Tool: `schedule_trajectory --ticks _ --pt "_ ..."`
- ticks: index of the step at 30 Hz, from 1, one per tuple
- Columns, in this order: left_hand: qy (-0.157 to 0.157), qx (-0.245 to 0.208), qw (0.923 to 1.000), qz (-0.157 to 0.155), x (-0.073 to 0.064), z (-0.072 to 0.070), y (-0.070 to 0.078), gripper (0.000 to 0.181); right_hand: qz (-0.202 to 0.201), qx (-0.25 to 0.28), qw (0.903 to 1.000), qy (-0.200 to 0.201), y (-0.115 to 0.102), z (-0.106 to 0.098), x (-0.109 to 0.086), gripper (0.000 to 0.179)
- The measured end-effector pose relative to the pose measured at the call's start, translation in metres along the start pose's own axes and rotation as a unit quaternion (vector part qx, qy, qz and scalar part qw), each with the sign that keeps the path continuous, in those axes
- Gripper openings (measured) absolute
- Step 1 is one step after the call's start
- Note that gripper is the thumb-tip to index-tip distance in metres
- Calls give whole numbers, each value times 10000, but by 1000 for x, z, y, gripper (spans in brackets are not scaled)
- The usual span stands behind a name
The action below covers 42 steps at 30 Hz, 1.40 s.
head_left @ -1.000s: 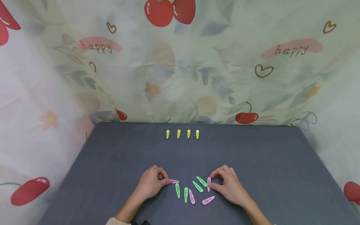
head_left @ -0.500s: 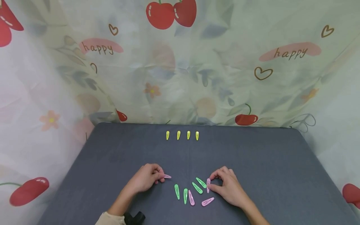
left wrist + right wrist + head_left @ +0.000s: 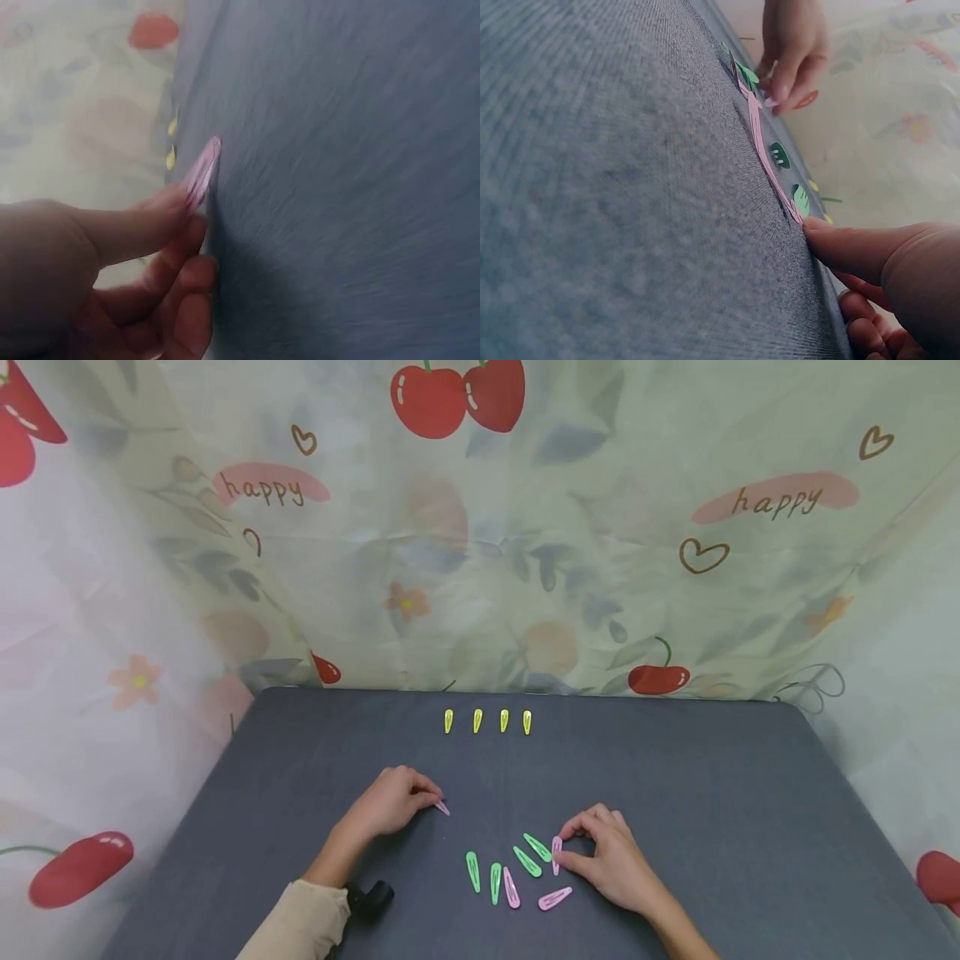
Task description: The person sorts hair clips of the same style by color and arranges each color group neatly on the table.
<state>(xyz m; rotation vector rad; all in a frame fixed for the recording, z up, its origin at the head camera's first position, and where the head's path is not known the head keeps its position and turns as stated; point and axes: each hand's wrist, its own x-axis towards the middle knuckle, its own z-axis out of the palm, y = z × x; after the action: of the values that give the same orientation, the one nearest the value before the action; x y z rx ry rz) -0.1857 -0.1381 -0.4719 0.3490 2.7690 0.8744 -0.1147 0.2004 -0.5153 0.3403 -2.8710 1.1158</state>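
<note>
My left hand [image 3: 393, 799] pinches a pink snap hair clip [image 3: 443, 807] between thumb and fingers, its tip pointing outward. In the left wrist view the same pink clip [image 3: 202, 174] sticks out past the thumb, over the dark cloth. Farther right, my right hand [image 3: 609, 857] pinches another pink hair clip [image 3: 557, 855] with thumb and forefinger at the cloth. Beside it lie two slanted green hair clips [image 3: 527, 861]. Two more green clips [image 3: 472, 872] and two loose pink clips [image 3: 555, 898] lie nearer the front, between the hands.
Several yellow hair clips [image 3: 477, 721] stand in a row near the far edge of the dark table [image 3: 675, 768]. A patterned curtain [image 3: 495, 610] hangs behind and along both sides. A black device [image 3: 371, 900] sits at the left wrist.
My left hand has lifted its pink clip away from the green clips and carried it left and toward the far side; the clip now tilts downward. The right hand stays in place.
</note>
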Motion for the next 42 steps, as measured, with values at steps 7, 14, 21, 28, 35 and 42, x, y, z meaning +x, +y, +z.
schedule_trajectory --ticks 7,14,21,28,35,42 --pt "-204 145 9993 -271 32 -12 1 11 141 100 9998 -137 -1 -1 1 24" --pt "-119 -33 9999 -47 50 -12 -5 11 307 65 9992 -236 0 -2 0 26" --pt "211 -327 9989 -277 48 -6 -11 24 253 55 9995 -198 0 0 0 27" --pt "483 152 9987 -98 33 5 -7 53 117 18 9999 -31 0 -1 -1 27" --pt "618 271 9977 54 32 10 -4 49 235 36 9996 -145 1 -2 0 27" --pt "602 -117 9976 -310 46 5 -16 49 392 56 9989 -267 0 -2 0 27"
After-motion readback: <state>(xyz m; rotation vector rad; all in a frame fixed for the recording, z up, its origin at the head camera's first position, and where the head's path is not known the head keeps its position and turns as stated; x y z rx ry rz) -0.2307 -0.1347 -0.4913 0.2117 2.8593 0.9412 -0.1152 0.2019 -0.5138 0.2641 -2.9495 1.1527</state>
